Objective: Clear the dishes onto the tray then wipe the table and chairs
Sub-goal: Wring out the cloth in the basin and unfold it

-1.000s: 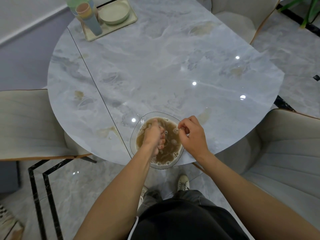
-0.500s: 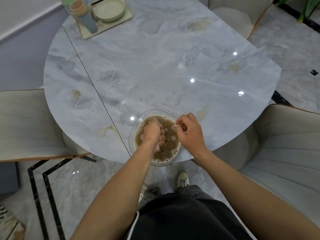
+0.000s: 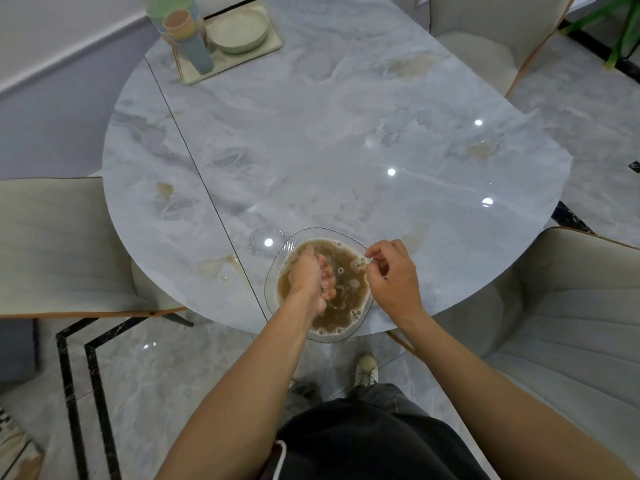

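Note:
A clear glass bowl (image 3: 311,234) of murky brown, bubbly water sits at the near edge of the marble table (image 3: 346,133). My left hand (image 3: 308,275) is a closed fist dipped in the water; the murk hides whether anything is inside it. My right hand (image 3: 391,275) pinches the bowl's right rim with thumb and fingers. At the far left corner a cream tray (image 3: 188,73) carries a pale green dish (image 3: 239,31) and stacked coloured cups (image 3: 187,32). Brown stains mark the table, such as one at the left (image 3: 164,188), one by the bowl (image 3: 218,265) and one far back (image 3: 410,65).
Cream upholstered chairs stand at the left (image 3: 52,244), at the right (image 3: 571,306) and beyond the table (image 3: 485,39). A green plant (image 3: 623,26) is at the top right. My legs and shoes are below the bowl on the glossy tiled floor.
Both hands stay at the bowl; the left fist keeps working in the water. The view has shifted slightly, with the tray now fuller in sight.

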The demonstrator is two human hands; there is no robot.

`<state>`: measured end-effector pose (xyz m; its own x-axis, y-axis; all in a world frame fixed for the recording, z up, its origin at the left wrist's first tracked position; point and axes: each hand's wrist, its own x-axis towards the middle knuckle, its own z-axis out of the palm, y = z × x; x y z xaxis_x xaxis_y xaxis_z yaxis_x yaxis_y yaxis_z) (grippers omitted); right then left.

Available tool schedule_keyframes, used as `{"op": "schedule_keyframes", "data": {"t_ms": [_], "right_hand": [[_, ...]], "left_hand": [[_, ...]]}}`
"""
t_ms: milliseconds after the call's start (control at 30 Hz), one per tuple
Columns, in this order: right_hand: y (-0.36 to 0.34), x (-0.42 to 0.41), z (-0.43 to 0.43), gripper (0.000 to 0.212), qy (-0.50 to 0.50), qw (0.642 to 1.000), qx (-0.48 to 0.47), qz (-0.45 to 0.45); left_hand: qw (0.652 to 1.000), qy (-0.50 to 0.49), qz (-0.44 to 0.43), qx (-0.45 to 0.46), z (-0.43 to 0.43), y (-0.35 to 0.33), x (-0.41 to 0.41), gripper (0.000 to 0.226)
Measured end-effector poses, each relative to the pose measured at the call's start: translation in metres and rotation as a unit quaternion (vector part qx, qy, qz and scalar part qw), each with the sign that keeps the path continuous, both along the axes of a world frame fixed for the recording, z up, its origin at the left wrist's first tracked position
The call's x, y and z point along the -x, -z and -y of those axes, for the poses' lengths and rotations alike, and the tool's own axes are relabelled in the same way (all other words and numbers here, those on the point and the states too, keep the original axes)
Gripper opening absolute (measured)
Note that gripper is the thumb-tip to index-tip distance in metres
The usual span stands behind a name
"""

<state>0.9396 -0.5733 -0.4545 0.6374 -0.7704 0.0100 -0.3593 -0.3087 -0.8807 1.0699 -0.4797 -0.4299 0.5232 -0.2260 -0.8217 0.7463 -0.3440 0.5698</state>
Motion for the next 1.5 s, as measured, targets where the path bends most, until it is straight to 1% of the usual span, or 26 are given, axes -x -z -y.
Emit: {"op": "schedule_keyframes", "data": {"t_ms": [167,267,367,433,500,567,633,700,800,867,933,1033,1100,1167,1300,1367,1433,1500], "right_hand": [[-0.004,-0.001,-0.001,0.021,-0.012,1.000,-0.019,-0.004],[-0.009,-0.003,-0.005,0.021,-0.030,0.999,-0.032,-0.003],[-0.019,-0.005,-0.013,0.020,-0.055,0.998,-0.032,0.024],[-0.029,-0.008,-0.021,0.019,-0.094,0.994,-0.018,0.050],[-0.037,-0.012,-0.030,0.015,-0.151,0.987,0.010,0.047],[-0.042,-0.018,-0.038,0.027,-0.186,0.982,0.042,0.016],[-0.045,-0.026,-0.044,0.030,-0.191,0.980,0.059,0.005],[-0.050,-0.032,-0.049,0.029,-0.188,0.981,0.045,0.021],[-0.058,-0.039,-0.055,0.028,-0.175,0.984,-0.029,0.029],[-0.065,-0.043,-0.059,0.026,-0.167,0.984,-0.058,0.024],[-0.073,-0.044,-0.059,0.022,-0.168,0.984,-0.054,0.020],[-0.088,-0.044,-0.060,0.020,-0.167,0.986,-0.022,0.002],[-0.095,-0.039,-0.057,0.020,-0.174,0.984,0.009,-0.024],[-0.103,-0.035,-0.056,0.021,-0.179,0.982,0.043,-0.046],[-0.121,-0.024,-0.050,0.024,-0.147,0.986,0.062,-0.049],[-0.132,-0.022,-0.048,0.024,-0.153,0.983,0.089,-0.052],[-0.142,-0.027,-0.053,0.024,-0.175,0.969,0.164,-0.055],[-0.149,-0.039,-0.068,0.027,-0.218,0.945,0.237,-0.061]], "left_hand": [[0.998,-0.024,-0.043,0.027,-0.012,-0.004,0.001,0.059],[0.994,-0.001,-0.072,0.088,-0.020,-0.012,-0.004,0.058],[0.983,-0.030,-0.089,0.159,-0.028,-0.020,-0.009,0.055],[0.976,-0.049,-0.097,0.190,-0.034,-0.022,-0.014,0.058],[0.967,-0.066,-0.110,0.219,-0.038,-0.024,-0.018,0.062],[0.962,-0.068,-0.122,0.235,-0.041,-0.029,-0.019,0.061],[0.960,-0.055,-0.115,0.249,-0.044,-0.036,-0.019,0.059],[0.955,-0.040,-0.099,0.278,-0.050,-0.040,-0.020,0.057],[0.949,0.001,-0.062,0.309,-0.066,-0.050,-0.026,0.053],[0.949,0.059,-0.029,0.308,-0.075,-0.058,-0.031,0.049],[0.951,0.114,0.015,0.287,-0.084,-0.069,-0.035,0.042],[0.948,0.155,0.075,0.267,-0.099,-0.075,-0.041,0.033],[0.948,0.157,0.091,0.261,-0.105,-0.074,-0.040,0.032],[0.946,0.180,0.115,0.245,-0.110,-0.071,-0.039,0.032],[0.915,0.278,0.181,0.229,-0.116,-0.070,-0.034,0.032],[0.901,0.312,0.202,0.224,-0.124,-0.076,-0.035,0.033],[0.885,0.338,0.233,0.221,-0.138,-0.083,-0.040,0.028],[0.862,0.375,0.262,0.218,-0.159,-0.092,-0.049,0.020]]}}
